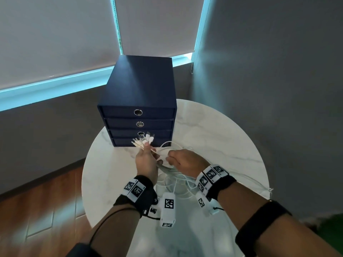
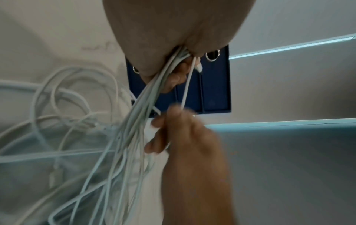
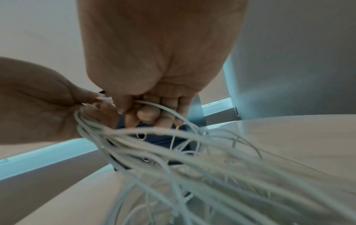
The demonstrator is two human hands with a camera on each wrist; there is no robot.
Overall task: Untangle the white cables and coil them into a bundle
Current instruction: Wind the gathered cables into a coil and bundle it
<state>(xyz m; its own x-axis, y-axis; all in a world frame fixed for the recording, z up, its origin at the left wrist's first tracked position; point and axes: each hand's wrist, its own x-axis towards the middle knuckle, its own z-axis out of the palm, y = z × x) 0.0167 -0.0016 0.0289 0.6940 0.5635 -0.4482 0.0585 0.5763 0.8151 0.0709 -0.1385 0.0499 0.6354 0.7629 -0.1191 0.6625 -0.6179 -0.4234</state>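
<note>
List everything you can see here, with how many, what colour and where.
white cables: several, exact count unclear, white, gathered between both hands and trailing in loose loops onto the table
cable plugs: a cluster, white, fanning out above the left hand
drawer unit: one, dark blue, four drawers with round metal pulls, at the far edge of the table
table: one, round, white marble-look
roller blinds: two, grey, lowered over the window
floor: reddish-brown wood, left of the table
wrist bands: one on each wrist, black with white coded tags
left hand: grips the cables just below the plugs
right hand: pinches a strand beside it
</note>
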